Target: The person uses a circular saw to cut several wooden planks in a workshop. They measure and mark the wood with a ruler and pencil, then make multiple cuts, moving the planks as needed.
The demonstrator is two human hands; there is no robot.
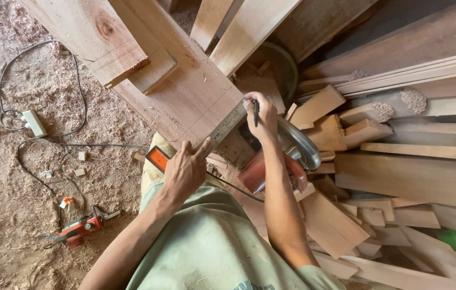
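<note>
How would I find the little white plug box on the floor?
Start at the sawdust-covered floor left of the big reddish wooden plank. Follow the thin black cable looping there to the small white rectangular power strip. Nothing else nearby is white and boxy.

Soft, even daylight is washing over the scene, with the sawdust floor [51,177] glowing brightest at the left while the upper right is sinking into dim shadow. The wide lens is bending the planks [416,64] outward toward the edges. Focus is staying sharp throughout, without glare or motion blur.
</note>
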